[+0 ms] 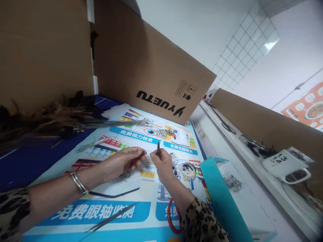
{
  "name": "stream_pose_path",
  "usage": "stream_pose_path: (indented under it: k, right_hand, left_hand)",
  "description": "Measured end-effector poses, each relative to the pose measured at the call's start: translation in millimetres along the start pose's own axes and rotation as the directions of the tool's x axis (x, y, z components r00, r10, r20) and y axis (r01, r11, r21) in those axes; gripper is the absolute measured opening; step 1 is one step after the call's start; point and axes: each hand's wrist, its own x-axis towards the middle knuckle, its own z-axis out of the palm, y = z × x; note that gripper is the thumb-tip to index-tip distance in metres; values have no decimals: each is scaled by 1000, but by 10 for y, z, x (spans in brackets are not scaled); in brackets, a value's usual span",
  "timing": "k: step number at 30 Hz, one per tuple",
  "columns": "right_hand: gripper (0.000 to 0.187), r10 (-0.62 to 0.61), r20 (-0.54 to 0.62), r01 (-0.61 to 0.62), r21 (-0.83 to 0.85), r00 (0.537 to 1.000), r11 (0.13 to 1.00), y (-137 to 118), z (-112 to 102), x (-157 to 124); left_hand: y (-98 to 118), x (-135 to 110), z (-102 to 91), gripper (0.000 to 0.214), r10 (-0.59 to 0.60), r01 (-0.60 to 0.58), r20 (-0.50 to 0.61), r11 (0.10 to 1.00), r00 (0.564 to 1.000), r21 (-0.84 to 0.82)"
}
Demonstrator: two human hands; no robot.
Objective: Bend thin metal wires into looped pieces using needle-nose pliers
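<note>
My left hand point(131, 158), with a silver bangle point(78, 183) at the wrist, is closed in a pinch over the printed sheet point(145, 183). Whatever lies between its fingertips is too small to make out. Close beside it, my right hand point(163, 164) grips a dark pointed tool point(158, 148), its tip up; the rest of the tool is hidden in the fingers. Small dark wire rings point(176, 169) lie beyond the right wrist. Red handles point(173, 220) show by the right sleeve. A bundle of thin grey wires point(111, 217) rests in front.
Brown feathers point(50, 117) with wire stems point(113, 123) lie at left. Cardboard panels point(151, 60) rise behind. A teal-edged box point(224, 198) holding tangled wire point(233, 182) stands at right. On the ledge are a white mug point(280, 164) and black-handled scissors point(228, 127).
</note>
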Motion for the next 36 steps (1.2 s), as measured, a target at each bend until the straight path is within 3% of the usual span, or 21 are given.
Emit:
stream_pose_path:
  k: [8, 22, 32, 36]
  right_hand:
    - [21, -35, 9, 36, -90, 999, 995, 81, -14, -12]
    - [16, -113, 72, 129, -273, 991, 953, -76, 29, -89]
    - [20, -66, 91, 88, -267, 994, 960, -24, 48, -106]
    - [20, -49, 72, 64, -229, 996, 971, 5, 33, -87]
  left_hand:
    - [-12, 0, -42, 27, 36, -24, -37, 960, 999, 278]
    - [-63, 5, -77, 29, -22, 30, -27, 948, 999, 317]
    - [-166, 32, -104, 23, 38, 0, -72, 885, 997, 466]
    - [-26, 50, -115, 22, 102, -59, -39, 802, 994, 594]
